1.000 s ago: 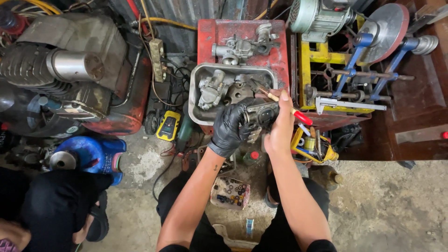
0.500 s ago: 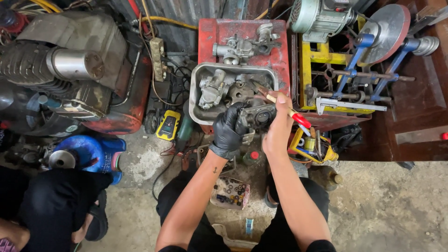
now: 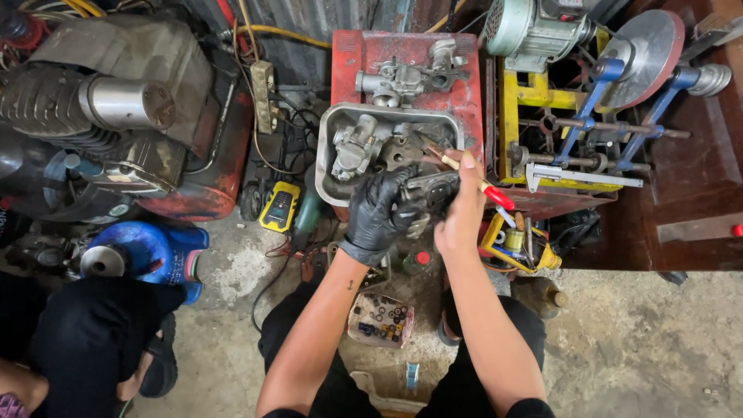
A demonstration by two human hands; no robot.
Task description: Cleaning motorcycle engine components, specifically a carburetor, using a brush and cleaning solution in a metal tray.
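My left hand, in a black glove, grips a dark metal carburetor part over the near edge of a grey metal tray. My bare right hand rests on the same part and holds a small brush with a tan handle and red end, its tip pointing up-left into the part. More grey carburetor bodies lie in the tray.
Another carburetor sits on a red metal box. An engine stands at left, a yellow and blue frame with a motor at right. A small box of bits lies on the floor between my knees. Another person's leg is at lower left.
Both hands and the part have shifted slightly nearer and lower over the tray's edge; the grip looks unchanged.
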